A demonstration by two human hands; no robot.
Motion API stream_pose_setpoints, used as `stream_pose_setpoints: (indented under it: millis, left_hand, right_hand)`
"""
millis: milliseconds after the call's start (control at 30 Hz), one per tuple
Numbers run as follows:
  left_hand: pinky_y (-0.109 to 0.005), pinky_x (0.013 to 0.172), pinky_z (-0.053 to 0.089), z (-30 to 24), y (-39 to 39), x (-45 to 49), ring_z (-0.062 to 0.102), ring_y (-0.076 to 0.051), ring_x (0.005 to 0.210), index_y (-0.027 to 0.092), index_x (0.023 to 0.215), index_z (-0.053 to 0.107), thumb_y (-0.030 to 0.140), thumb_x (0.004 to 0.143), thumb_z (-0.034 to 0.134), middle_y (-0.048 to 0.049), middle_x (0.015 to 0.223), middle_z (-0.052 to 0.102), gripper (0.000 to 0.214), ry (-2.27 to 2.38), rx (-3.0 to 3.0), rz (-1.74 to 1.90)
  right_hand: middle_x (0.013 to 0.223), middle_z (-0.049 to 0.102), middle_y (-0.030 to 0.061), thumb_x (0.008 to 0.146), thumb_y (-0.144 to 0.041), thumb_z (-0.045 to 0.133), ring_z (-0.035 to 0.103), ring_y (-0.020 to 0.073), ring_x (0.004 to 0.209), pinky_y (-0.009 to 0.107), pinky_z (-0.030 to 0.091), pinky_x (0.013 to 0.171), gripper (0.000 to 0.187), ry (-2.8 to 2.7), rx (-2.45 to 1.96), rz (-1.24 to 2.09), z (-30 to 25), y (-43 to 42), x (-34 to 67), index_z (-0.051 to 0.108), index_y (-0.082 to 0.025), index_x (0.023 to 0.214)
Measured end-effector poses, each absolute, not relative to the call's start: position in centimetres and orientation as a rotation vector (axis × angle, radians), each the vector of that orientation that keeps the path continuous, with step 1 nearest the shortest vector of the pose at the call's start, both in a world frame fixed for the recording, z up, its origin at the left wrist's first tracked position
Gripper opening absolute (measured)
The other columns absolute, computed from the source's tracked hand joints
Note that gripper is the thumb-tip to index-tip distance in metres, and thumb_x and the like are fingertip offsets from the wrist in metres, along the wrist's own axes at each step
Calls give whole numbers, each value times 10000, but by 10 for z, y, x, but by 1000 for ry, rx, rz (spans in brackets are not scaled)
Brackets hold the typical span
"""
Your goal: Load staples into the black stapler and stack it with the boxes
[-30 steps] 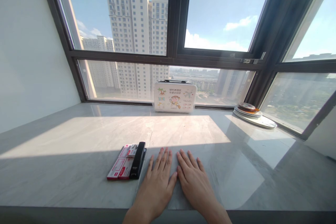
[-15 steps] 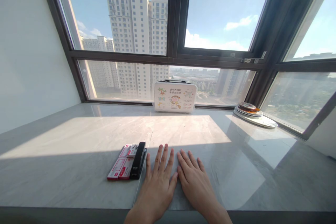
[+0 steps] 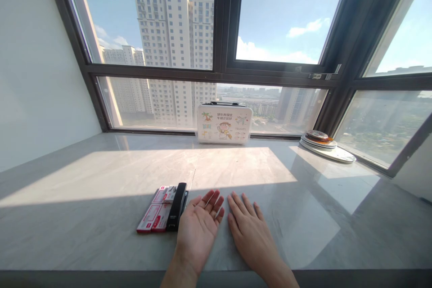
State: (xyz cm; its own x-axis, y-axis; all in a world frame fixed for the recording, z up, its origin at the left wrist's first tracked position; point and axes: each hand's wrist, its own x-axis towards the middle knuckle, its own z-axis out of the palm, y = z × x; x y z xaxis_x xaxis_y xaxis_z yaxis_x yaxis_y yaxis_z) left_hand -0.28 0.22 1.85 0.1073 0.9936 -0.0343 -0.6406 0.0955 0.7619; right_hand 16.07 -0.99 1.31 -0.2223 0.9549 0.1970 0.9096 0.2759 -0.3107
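My left hand (image 3: pixel 199 225) is turned palm up above the grey stone sill (image 3: pixel 101 238), fingers apart and slightly curled, with nothing in it. Flat on the sill, palm down, lies my right hand (image 3: pixel 251 229), its fingers stretched out and holding nothing. Just left of my left hand is a black stapler (image 3: pixel 175 210), partly hidden by that hand. Against the stapler's left side lie several flat red-and-white small boxes (image 3: pixel 158 213) with printed labels.
A white case (image 3: pixel 224 125) with cartoon prints and a dark handle stands upright by the window. A stack of plates (image 3: pixel 326 146) sits in the right corner. Dark window frames (image 3: pixel 216 76) border the sill, whose front edge (image 3: pixel 84 271) runs near me.
My left hand has turned over from palm down to palm up. My right hand has stayed in place. The view has shifted very slightly.
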Motion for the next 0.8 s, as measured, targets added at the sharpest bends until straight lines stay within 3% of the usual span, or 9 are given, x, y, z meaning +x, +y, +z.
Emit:
stream_pose_setpoints:
  millis: [100, 300, 800]
  left_hand:
    - [-443, 968, 517, 17, 0, 0, 634, -237, 1168, 191, 1158, 651, 430, 962, 379, -116, 1294, 654, 412, 496, 512, 1248]
    - [-318, 701, 503, 19, -5, 6, 625, -154, 744, 143, 1070, 655, 280, 967, 475, -60, 926, 679, 248, 213, 165, 1227]
    - [-184, 455, 377, 19, -12, -1, 475, -52, 455, 130, 982, 601, 203, 1014, 390, 58, 668, 540, 225, -23, 53, 1196]
  right_hand:
    - [1628, 260, -44, 1022, -405, 299, 178, 270, 1524, 536, 170, 1215, 537, -2214, -1701, 174, 13, -9, 161, 330, -341, 1554]
    - [1624, 265, -59, 1018, -398, 293, 161, 251, 1529, 521, 176, 1222, 542, -2233, -1717, 207, 18, -10, 161, 334, -327, 1554]
    - [1617, 269, -57, 1018, -400, 302, 183, 261, 1523, 520, 174, 1226, 541, -2200, -1682, 220, 17, -10, 162, 351, -314, 1550]
